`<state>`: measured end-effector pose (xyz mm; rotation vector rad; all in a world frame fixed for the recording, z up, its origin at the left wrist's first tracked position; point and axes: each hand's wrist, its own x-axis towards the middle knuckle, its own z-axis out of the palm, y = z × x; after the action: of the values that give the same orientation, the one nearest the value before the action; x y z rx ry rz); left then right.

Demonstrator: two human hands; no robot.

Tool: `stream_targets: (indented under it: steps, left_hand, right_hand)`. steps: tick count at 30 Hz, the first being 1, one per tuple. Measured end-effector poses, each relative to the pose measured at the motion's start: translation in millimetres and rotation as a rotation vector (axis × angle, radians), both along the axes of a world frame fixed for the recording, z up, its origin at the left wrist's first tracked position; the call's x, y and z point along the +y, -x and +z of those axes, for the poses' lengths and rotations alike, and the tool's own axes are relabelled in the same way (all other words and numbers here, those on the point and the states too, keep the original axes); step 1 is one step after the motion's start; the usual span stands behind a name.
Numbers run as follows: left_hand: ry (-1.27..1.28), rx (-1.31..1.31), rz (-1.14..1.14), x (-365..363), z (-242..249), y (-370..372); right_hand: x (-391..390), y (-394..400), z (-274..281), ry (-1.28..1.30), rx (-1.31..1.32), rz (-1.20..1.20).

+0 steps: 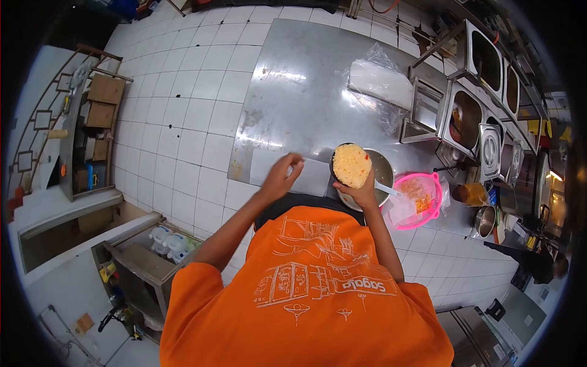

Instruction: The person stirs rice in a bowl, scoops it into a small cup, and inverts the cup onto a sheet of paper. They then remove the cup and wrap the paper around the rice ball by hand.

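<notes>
My right hand [363, 192] is wrapped round the underside of a dark bowl [333, 168] heaped with yellow rice [352, 164] with small red bits. Behind and beneath it is a metal pot [382, 166], partly hidden by the bowl. A white utensil handle [389, 190] sticks out over the pot's rim. To the left, my left hand [285, 175] hovers over the near edge of the steel table [287, 98], its fingers loosely curled with a gap to the thumb, holding nothing visible.
A pink basket [438, 196] with food and a white sheet sits right of the pot. Plastic-wrapped white packages [380, 82] lie farther back on the table. Metal food containers [461, 116] line the right side. A person in dark clothes [532, 260] is at the far right.
</notes>
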<state>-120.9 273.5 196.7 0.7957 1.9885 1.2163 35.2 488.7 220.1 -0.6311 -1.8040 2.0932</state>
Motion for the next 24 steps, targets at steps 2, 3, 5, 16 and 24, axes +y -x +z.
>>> stream_targets:
  steps: [2,3,5,16,24]
  left_hand:
    - [0.159,0.551,-0.255,-39.8,-10.9,12.8]
    - [0.173,0.672,-0.337,-56.1,-14.8,16.6]
    - [0.167,0.811,-0.412,-67.9,-27.3,19.0]
    - [0.103,0.716,-0.393,-77.3,-49.0,30.4]
    - [0.201,0.555,-0.31,-35.9,8.5,48.2]
  right_hand:
    - [5.0,-3.9,-4.4,0.015,-0.017,-0.017]
    - [8.7,-4.9,-5.8,0.014,-0.024,-0.011]
    - [12.5,-6.4,-5.3,0.025,-0.034,-0.002]
    - [9.3,-16.0,-12.2,-0.042,-0.042,0.057]
    - [9.0,-14.0,0.7,-0.008,-0.021,0.123]
